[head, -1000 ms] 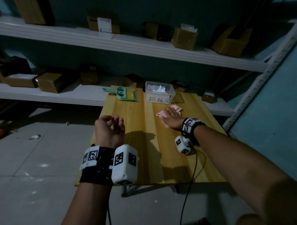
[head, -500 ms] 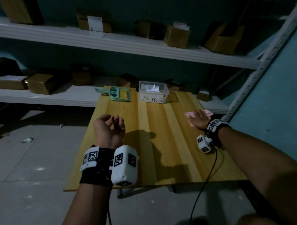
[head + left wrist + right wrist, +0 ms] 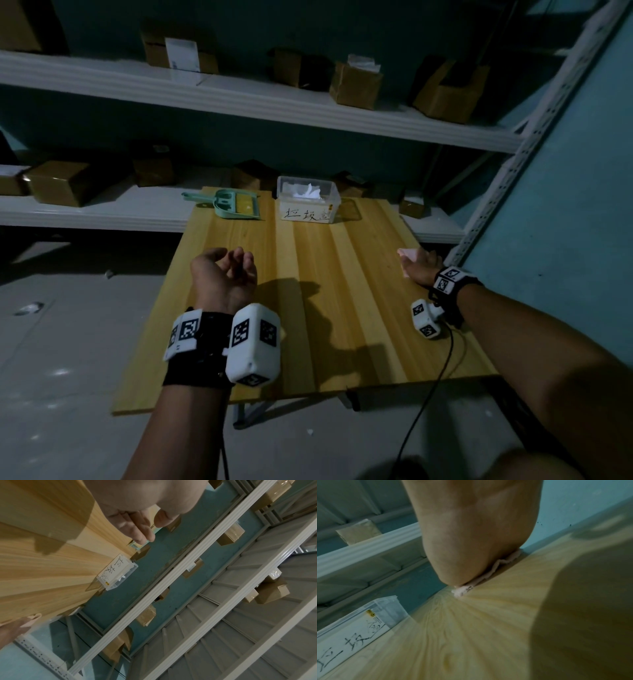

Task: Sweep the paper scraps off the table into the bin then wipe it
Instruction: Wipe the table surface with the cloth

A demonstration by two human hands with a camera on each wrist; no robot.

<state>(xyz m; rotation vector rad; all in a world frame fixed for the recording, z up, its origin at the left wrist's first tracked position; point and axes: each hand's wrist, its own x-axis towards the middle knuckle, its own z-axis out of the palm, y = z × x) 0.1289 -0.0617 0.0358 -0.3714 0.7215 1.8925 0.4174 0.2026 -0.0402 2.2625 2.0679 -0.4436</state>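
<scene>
Risk comes first on the left: the left hand (image 3: 224, 275) hangs above the near-left part of the tabletop (image 3: 308, 301), fingers loosely curled with nothing in them, and plays no part in the wiping. If it dropped onto the wood it would sit in the path of any stroke coming back across, and it could not steady the tabletop should the wood shift under pressure. Ahead of that grip, at the far edge, lies a green dustpan (image 3: 236, 204) with its brush tucked in; just to its right stands the clear plastic bin (image 3: 308, 202), white paper scraps (image 3: 305, 191) already inside, so the sweeping looks done.

Further right, the right hand (image 3: 420, 265) presses flat on a pink cloth (image 3: 407, 254) at the right edge of the tabletop, beside the teal wall. The wrist view shows the palm bearing down on the cloth, its rim bunched and peeping out beneath; the fingers themselves are hidden there, though from above they seem spread rather than curled. The likely slip here: one more push outward could carry the cloth over the edge, or the bunched fold could slide out from under the palm and leave a strip unwiped.
</scene>
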